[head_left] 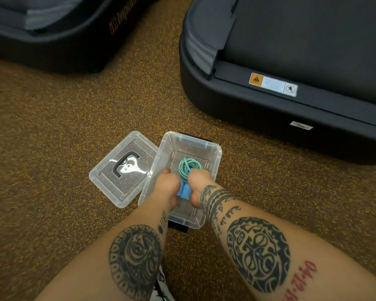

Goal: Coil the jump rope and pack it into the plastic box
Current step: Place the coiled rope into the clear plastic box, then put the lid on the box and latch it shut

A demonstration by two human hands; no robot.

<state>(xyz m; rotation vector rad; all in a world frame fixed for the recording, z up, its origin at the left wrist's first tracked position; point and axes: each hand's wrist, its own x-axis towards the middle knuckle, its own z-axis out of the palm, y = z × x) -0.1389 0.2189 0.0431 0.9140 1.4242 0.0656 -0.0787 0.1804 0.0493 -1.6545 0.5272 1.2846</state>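
A clear plastic box (pixel 215 152) stands open on the speckled brown floor. Inside it lies the coiled jump rope (pixel 188 166), a green-blue braided bundle with blue handles (pixel 183 191) pointing toward me. Both my hands reach down into the box. My left hand (pixel 168 184) grips the bundle from the left side, and my right hand (pixel 199 181) grips it from the right, the blue handles showing between them. The fingertips of both hands are hidden below the bundle.
The box's clear lid (pixel 122 170) with a black handle lies flat on the floor, touching the box's left side. A black treadmill base (pixel 269 105) stands at the right and another dark machine (pixel 52 40) at the upper left. A shoe (pixel 161 287) shows at the bottom.
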